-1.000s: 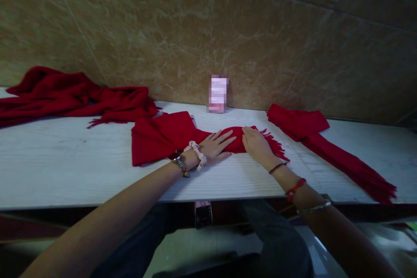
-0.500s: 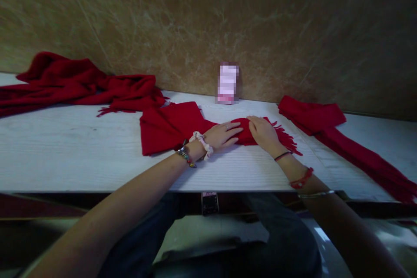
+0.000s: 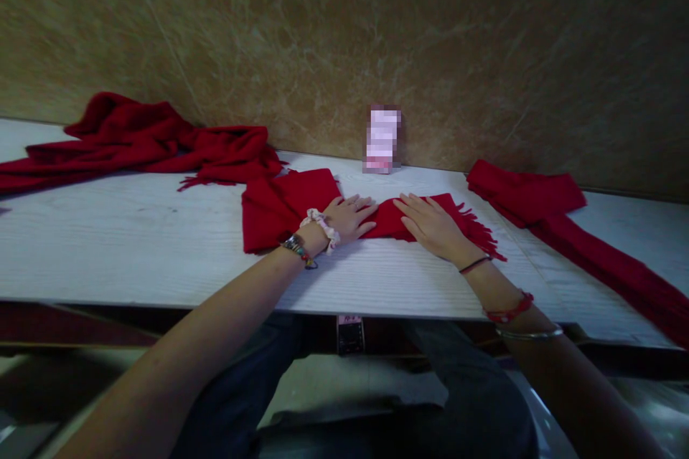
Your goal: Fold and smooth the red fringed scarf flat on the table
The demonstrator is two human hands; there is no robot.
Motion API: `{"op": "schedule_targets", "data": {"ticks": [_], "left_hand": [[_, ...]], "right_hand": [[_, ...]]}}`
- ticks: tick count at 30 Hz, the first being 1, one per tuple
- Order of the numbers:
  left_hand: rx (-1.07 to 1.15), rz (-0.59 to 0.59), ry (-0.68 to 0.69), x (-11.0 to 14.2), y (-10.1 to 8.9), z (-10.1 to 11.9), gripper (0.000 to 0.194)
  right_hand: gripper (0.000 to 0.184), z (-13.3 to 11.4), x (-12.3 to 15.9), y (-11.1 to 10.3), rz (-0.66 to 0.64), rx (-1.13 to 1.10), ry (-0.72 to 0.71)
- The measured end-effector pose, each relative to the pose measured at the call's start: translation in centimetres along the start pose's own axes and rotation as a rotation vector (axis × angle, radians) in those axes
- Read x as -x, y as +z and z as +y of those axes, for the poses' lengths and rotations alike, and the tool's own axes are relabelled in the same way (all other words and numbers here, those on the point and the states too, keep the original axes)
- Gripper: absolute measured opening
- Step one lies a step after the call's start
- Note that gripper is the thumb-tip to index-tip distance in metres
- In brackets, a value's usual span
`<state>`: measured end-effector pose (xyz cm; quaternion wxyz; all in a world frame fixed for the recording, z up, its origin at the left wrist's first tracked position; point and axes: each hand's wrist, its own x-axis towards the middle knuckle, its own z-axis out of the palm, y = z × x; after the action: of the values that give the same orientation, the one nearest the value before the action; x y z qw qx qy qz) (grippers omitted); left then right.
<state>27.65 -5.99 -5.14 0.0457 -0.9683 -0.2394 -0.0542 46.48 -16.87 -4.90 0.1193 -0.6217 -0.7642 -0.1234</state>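
Observation:
A red fringed scarf point(image 3: 291, 204) lies across the middle of the white tabletop, wide and folded at its left, narrower to the right, with its fringe at the right end. My left hand point(image 3: 347, 219) rests flat on the narrow middle part, fingers spread. To its right, my right hand point(image 3: 430, 224) presses flat near the fringed end with fingers stretched out. A short stretch of red cloth shows between the two hands. Neither hand grips the cloth.
A crumpled red scarf point(image 3: 134, 133) lies at the back left, and a folded one point(image 3: 527, 193) runs along the right. A phone with a blurred screen point(image 3: 382, 140) leans on the brown marbled wall point(image 3: 301, 43). The white table's point(image 3: 134, 251) front edge is near my legs.
My left hand has slid left along the scarf, and my right hand has flattened out, so the gap between them is wider. The whole view has shifted slightly.

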Motion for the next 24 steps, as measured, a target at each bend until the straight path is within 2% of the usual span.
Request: {"op": "schedule_targets", "data": {"ticks": [3,7,10,14,18,24], "left_hand": [[-0.008,-0.052,0.009,-0.1,0.4,-0.1,0.043],[0.009,-0.031,0.031,-0.2,0.1,-0.3,0.044],[0.013,0.004,0.043,-0.1,-0.2,-0.3,0.043],[0.040,0.051,0.111,0.1,-0.8,0.1,0.049],[0.046,0.101,0.235,0.2,-1.3,0.8,0.062],[-0.111,0.230,0.280,-0.1,-1.9,2.1,0.031]], "right_hand": [[0.045,0.4,-0.2,-0.3,-0.023,-0.039,-0.003],[0.046,1.6,-1.1,-1.4,-0.022,-0.135,0.032],[0.048,2.7,-1.9,-1.8,0.010,-0.115,0.077],[0.045,3.6,-2.2,-1.0,-0.077,-0.106,0.041],[0.043,3.8,-1.9,0.1,-0.029,-0.139,-0.016],[0.038,3.7,-1.3,-0.2,0.131,-0.171,-0.011]]}}
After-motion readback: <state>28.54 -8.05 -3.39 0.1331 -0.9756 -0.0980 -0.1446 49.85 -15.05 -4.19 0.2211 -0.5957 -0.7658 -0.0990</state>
